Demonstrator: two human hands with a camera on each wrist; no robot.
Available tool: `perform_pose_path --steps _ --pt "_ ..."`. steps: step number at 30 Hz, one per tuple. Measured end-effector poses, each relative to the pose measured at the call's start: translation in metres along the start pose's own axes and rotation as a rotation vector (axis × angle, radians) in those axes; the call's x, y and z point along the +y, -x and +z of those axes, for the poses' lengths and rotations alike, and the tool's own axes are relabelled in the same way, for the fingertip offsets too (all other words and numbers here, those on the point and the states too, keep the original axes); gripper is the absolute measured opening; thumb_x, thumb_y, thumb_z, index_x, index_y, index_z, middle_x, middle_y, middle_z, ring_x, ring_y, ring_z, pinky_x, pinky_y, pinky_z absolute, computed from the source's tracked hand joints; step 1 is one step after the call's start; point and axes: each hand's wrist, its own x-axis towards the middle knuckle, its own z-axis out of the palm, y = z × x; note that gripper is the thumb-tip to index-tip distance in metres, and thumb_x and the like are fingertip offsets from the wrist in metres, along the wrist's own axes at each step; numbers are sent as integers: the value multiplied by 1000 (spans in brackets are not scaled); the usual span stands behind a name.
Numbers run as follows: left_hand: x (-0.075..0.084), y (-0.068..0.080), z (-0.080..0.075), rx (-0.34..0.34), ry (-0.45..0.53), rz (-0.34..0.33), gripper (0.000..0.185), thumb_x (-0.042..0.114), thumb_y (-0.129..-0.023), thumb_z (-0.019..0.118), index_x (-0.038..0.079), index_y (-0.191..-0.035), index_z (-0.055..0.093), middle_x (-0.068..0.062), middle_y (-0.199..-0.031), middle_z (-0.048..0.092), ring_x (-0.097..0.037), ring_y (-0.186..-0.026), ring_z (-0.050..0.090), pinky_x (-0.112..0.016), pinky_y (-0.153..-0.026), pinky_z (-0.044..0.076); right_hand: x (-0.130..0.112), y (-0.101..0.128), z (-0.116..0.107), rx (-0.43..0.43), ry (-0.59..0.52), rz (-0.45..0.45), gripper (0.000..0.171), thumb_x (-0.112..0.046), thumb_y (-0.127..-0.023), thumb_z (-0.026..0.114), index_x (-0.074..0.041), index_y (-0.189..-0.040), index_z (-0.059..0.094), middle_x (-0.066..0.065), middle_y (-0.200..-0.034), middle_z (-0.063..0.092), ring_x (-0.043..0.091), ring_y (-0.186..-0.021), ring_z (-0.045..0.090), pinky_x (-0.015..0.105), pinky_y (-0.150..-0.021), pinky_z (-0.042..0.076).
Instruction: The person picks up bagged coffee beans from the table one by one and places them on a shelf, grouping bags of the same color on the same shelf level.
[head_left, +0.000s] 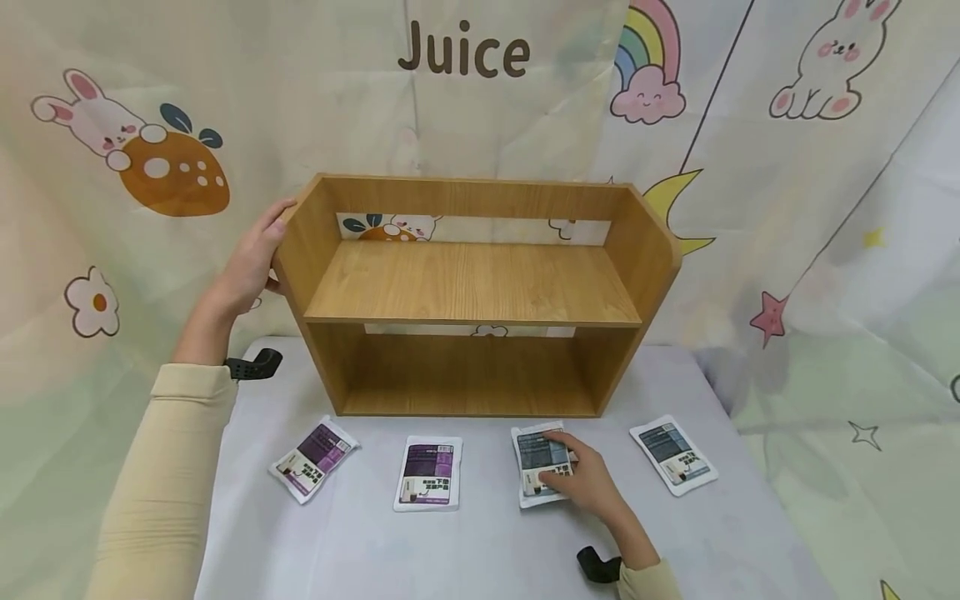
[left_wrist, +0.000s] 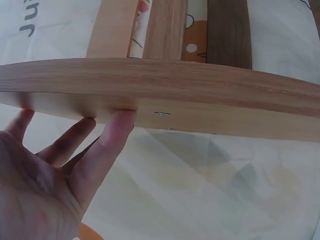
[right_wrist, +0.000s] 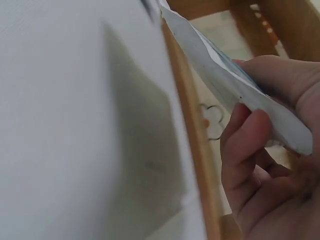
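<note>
A small two-tier wooden shelf (head_left: 472,287) stands at the back of the white table. With straight fingertips and thumb, my left hand (head_left: 251,258) touches the outer face of its left side panel (left_wrist: 225,117). In front of the shelf, my right hand (head_left: 592,483) grips a white packet (head_left: 542,454) with a grey-blue label by its right side. The right wrist view shows this packet (right_wrist: 220,75) between thumb and fingers, raised off the table with its shadow below. A second grey-blue packet (head_left: 673,456) lies to the right of that hand.
Two packets with purple labels lie on the table, a tilted one (head_left: 315,460) at the left and a straighter one (head_left: 428,473) nearer the middle. Behind the shelf hangs a printed cloth (head_left: 337,100) with rabbits, a rainbow and the word Juice. The table (head_left: 360,550) stretches toward me.
</note>
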Motion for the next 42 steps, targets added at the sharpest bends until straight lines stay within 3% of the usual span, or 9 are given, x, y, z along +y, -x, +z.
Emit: perform_pose_path --steps 6,10,23,33,42 --pt "-4 2 1 20 23 4 54 50 -101 26 32 -152 27 -15 -128 37 -35 -99 47 -46 -54 51 -22 -1 -9 15 -16 -36 63 -13 -74 85 -25 -131 59 8 -137 51 23 -108 53 34 -80 50" --pt "-3 0 2 24 7 17 54 50 -101 26 34 -152 26 -15 -130 37 -36 -101 46 -45 -55 50 -44 -3 -19 27 15 -88 64 -14 -75 85 -24 -132 58 8 -138 51 24 -112 52 37 -85 49" --pt "-2 -6 2 29 -17 65 52 47 -101 25 33 -151 29 -13 -128 37 -34 -99 46 -44 -55 49 -129 -12 -52 94 31 -362 62 -12 -76 84 -21 -131 58 1 -117 57 20 -89 54 29 -66 51" --pt "-2 -6 2 44 -39 46 53 49 -100 24 35 -151 26 -14 -133 36 -34 -104 44 -43 -56 49 -181 -35 -59 101 30 -521 65 -8 -75 84 -18 -133 58 4 -119 58 19 -87 54 29 -63 50" --pt "-7 -1 4 42 -45 34 53 48 -100 24 35 -151 27 -13 -134 35 -34 -106 43 -44 -58 48 -234 -69 -58 52 67 -559 64 -14 -78 83 -15 -135 55 5 -127 55 19 -93 53 31 -70 52"
